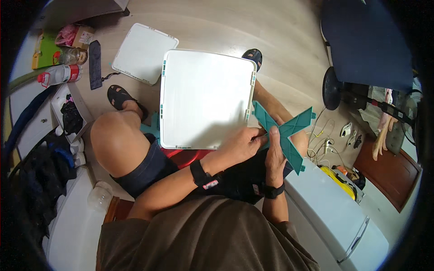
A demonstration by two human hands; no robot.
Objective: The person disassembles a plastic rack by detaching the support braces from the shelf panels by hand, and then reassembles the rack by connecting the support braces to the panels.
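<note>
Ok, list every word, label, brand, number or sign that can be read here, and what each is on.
None can be read reliably:
Bottle: red label, print too small.
Cardboard box: pale marking, too small.
Left wristband: red-and-white tag, too blurred.
Teal X-shaped piece: no lettering I can make out.

The green X-shaped piece (286,134) partly hides the right hand (274,159); the near white panel (205,97) partly covers the far panel (142,53).
</note>
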